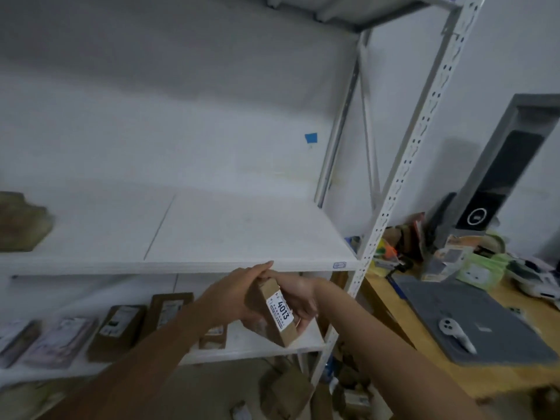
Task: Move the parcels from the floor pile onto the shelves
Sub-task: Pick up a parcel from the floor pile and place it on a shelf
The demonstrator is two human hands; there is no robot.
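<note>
A white wall point(212, 101) and a white metal shelving unit point(415, 153) fill the view, with a wooden desk point(424, 368) seen off to the right.

Nearest the camera, two bare forearms are raised from the bottom edge. A small brown parcel point(263, 298) is held between the hands, tilted, with its white label point(280, 310) reading 4013 turned up. The left hand point(235, 294) is laid flat along the parcel's left side, fingers straight, their tips reaching past its top end. The right hand point(301, 298) is wrapped round the parcel from the right, fingers curled under its lower end. The parcel is kept in the air just in front of the middle shelf's front edge, near the shelf's right end and touching no shelf.

Below the hands, a blurred floor pile point(291, 389) of brown packages is glimpsed at the foot of the unit.

Further back, the lower shelf point(306, 338) is lined with brown boxes point(116, 331) and pale bags point(60, 341) from its left end to its middle. On the middle shelf point(242, 231), only a blurred brown package point(21, 222) is seen, at the left end.

On the desk, a grey mat point(485, 310) is spread with a white handheld device point(457, 334) on it, and clutter is heaped along the far edge.

A scrap of blue tape point(311, 137) is stuck on the wall.
</note>
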